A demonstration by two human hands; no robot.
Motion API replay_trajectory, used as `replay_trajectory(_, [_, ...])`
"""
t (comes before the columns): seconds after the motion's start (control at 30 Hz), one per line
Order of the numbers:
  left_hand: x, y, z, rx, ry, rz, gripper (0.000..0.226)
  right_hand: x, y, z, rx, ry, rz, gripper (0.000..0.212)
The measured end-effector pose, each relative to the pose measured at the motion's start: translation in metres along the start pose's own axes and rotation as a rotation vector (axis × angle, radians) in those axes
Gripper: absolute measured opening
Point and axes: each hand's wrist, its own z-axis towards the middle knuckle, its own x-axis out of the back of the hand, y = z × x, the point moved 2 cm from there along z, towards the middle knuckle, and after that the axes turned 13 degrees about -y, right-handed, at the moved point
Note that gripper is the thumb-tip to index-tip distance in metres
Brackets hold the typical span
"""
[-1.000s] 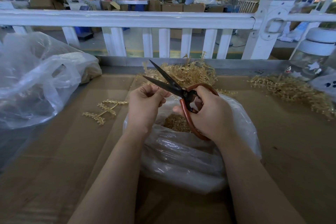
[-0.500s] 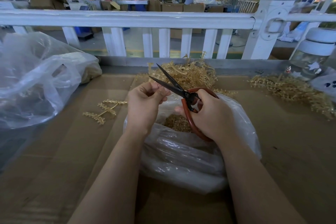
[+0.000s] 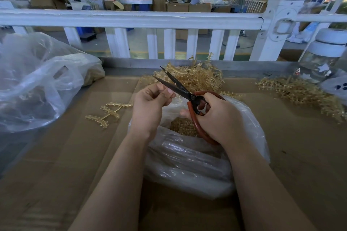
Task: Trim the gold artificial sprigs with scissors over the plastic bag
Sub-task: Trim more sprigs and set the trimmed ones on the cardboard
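Observation:
My right hand (image 3: 217, 118) grips red-handled scissors (image 3: 180, 90) whose black blades stand apart, pointing up and left. My left hand (image 3: 150, 103) pinches a small gold sprig piece right at the blades; most of the piece is hidden by my fingers. Both hands hover over a clear plastic bag (image 3: 187, 161) holding gold trimmings (image 3: 182, 125). A heap of gold sprigs (image 3: 197, 77) lies behind the scissors. One loose gold sprig (image 3: 107, 112) rests on the cardboard to the left.
A large crumpled plastic bag (image 3: 37, 80) sits at the left. More gold sprigs (image 3: 300, 92) spread at the right, near a glass jar with a white lid (image 3: 326, 52). A white fence rail (image 3: 131, 18) runs behind the cardboard-covered table (image 3: 75, 155).
The scissors' blades have closed partly and shifted slightly right and down. My left hand stays at the blades with its pinched piece.

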Motion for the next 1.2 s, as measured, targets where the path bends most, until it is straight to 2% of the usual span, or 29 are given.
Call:
replay_trajectory(0.13, [0.0002,0.0011,-0.0002,0.004,0.018,-0.045,0.022,-0.0006,0.0015,0.0002,-0.020,0.015,-0.028,0.066])
replay_trajectory(0.4, [-0.0009,0.0012,-0.0002,-0.008,0.013,-0.022,0.016,-0.0006,0.0020,0.0005,-0.028,0.033,-0.032,0.073])
replay_trajectory(0.5, [0.0009,-0.0012,0.0007,-0.003,0.035,-0.042,0.004,-0.0016,0.0015,-0.0001,-0.019,0.032,-0.026,0.070])
replay_trajectory(0.57, [0.0022,-0.0018,0.0012,0.008,0.050,-0.051,0.004,-0.0015,0.0010,-0.0007,-0.015,0.033,-0.024,0.068])
replay_trajectory(0.67, [0.0021,0.0000,0.0014,0.010,0.059,-0.037,0.006,-0.0007,0.0001,-0.0017,-0.008,0.032,-0.036,0.067])
replay_trajectory(0.83, [0.0015,0.0003,0.0013,0.002,0.029,-0.061,0.021,0.0008,-0.0052,-0.0051,0.030,0.067,-0.038,0.065])
replay_trajectory(1.07, [0.0000,-0.0005,0.0014,0.026,-0.018,-0.114,0.016,0.0016,-0.0038,-0.0035,-0.002,0.017,-0.030,0.058])
replay_trajectory(1.2, [0.0001,-0.0007,0.0003,0.027,-0.054,-0.166,0.016,0.0023,-0.0040,-0.0036,0.005,0.017,-0.036,0.061])
